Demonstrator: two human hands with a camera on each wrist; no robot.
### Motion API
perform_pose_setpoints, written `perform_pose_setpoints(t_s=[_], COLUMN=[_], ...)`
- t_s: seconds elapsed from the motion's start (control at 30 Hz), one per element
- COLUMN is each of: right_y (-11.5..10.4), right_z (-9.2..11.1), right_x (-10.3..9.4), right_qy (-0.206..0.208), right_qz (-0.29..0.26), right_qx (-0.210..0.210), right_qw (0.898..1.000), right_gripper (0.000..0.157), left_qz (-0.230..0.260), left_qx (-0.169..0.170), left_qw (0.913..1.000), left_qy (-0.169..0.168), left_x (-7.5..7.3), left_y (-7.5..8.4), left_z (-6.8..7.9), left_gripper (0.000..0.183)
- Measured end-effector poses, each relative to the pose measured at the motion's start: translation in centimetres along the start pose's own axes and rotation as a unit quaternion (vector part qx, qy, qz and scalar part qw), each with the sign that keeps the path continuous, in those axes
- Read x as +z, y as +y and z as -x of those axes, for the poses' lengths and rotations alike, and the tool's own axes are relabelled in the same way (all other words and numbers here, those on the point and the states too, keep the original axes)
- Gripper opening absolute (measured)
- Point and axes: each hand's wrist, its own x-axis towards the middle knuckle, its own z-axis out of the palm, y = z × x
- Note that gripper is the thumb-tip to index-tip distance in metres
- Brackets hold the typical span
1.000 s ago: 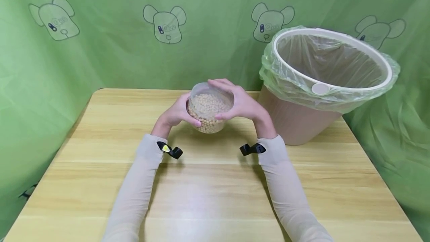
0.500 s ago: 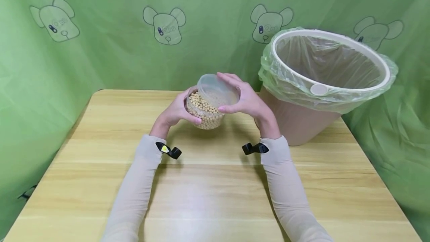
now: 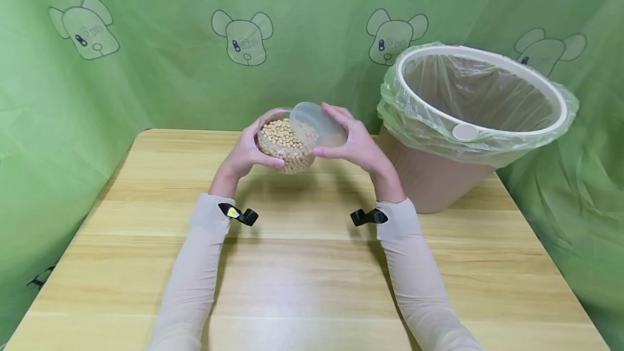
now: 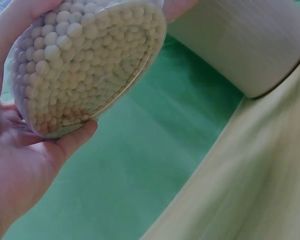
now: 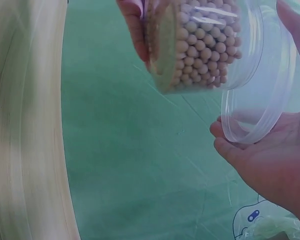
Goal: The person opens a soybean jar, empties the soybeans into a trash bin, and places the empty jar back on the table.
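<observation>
My left hand (image 3: 242,151) grips a clear round plastic tub (image 3: 296,163) full of small beige balls (image 3: 279,133), holding it up over the table. Its thumb lies along the near side. In the left wrist view the tub's base (image 4: 100,75) shows, with fingers around its side. A translucent round lid (image 3: 322,126) is pinched by my right hand (image 3: 359,145) between thumb and fingers. Tilted, the lid overlaps the right part of the tub's mouth, leaving the balls on the left uncovered. The right wrist view shows the lid (image 5: 242,127) beside the tub's rim, angled away from it.
A pinkish bin (image 3: 424,175) with a white rim ring (image 3: 504,57) and a green plastic liner (image 3: 404,110) stands at the back right. The wooden table (image 3: 292,280) has its far edge just behind the hands. A green curtain (image 3: 170,85) hangs behind.
The lid has come off the tub, lifting and tilting rightward in my right hand. My left hand has moved the tub slightly left and up in view, exposing the balls.
</observation>
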Motion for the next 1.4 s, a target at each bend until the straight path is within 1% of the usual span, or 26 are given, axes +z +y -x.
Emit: perform_pose_setpoints(t_s=[0.17, 0.23, 0.3, 0.33, 0.4, 0.5, 0.67, 0.77, 0.87, 1.0, 1.17, 1.27, 1.4], right_y=[-0.2, -0.1, 0.0, 0.4, 0.5, 0.9, 2.3, 3.3, 4.2, 5.1, 6.3, 7.2, 8.1], right_z=[0.1, 0.0, -0.1, -0.3, -0.5, -0.7, -0.8, -0.6, -0.3, 0.2, 0.7, 0.9, 1.3], right_x=[-0.1, -0.3, -0.5, -0.6, -0.8, -1.0, -0.7, -0.3, 0.1, 0.5, 1.2, 1.7, 2.4], right_qy=[0.026, 0.034, 0.043, 0.049, 0.056, 0.058, 0.025, 0.000, -0.027, -0.064, -0.087, -0.097, -0.116], right_qz=[-0.017, -0.016, -0.006, 0.003, 0.026, 0.062, 0.135, 0.171, 0.206, 0.253, 0.296, 0.320, 0.338], right_qx=[0.033, 0.056, 0.085, 0.098, 0.121, 0.139, 0.146, 0.144, 0.145, 0.137, 0.123, 0.128, 0.139], right_qw=[0.999, 0.998, 0.995, 0.994, 0.991, 0.987, 0.980, 0.975, 0.967, 0.956, 0.943, 0.933, 0.924], right_gripper=[0.097, 0.098, 0.100, 0.102, 0.107, 0.116, 0.127, 0.130, 0.133, 0.133, 0.130, 0.131, 0.129], left_qz=[0.000, 0.002, 0.002, 0.002, 0.000, 0.000, 0.006, 0.005, 0.001, -0.001, -0.004, -0.010, -0.017], left_qx=[0.013, 0.021, 0.028, 0.031, 0.037, 0.044, 0.048, 0.045, 0.045, 0.047, 0.049, 0.049, 0.050], left_qw=[0.9996, 0.9990, 0.9981, 0.9975, 0.9963, 0.9948, 0.9933, 0.9930, 0.9928, 0.9926, 0.9928, 0.9929, 0.9926], left_qy=[0.027, 0.040, 0.055, 0.063, 0.077, 0.092, 0.105, 0.109, 0.111, 0.111, 0.109, 0.108, 0.110], left_x=[-0.7, -1.0, -1.3, -1.5, -1.8, -2.1, -2.3, -2.2, -2.1, -1.9, -1.7, -1.6, -1.5], left_y=[0.8, 1.1, 1.3, 1.5, 1.7, 2.1, 2.6, 2.8, 2.9, 2.9, 2.9, 2.8, 2.7], left_z=[0.3, 0.4, 0.6, 0.6, 0.7, 0.8, 0.8, 0.8, 0.9, 0.9, 0.9, 0.8, 0.7], left_gripper=[0.104, 0.103, 0.101, 0.100, 0.099, 0.097, 0.096, 0.097, 0.097, 0.097, 0.098, 0.098, 0.100])
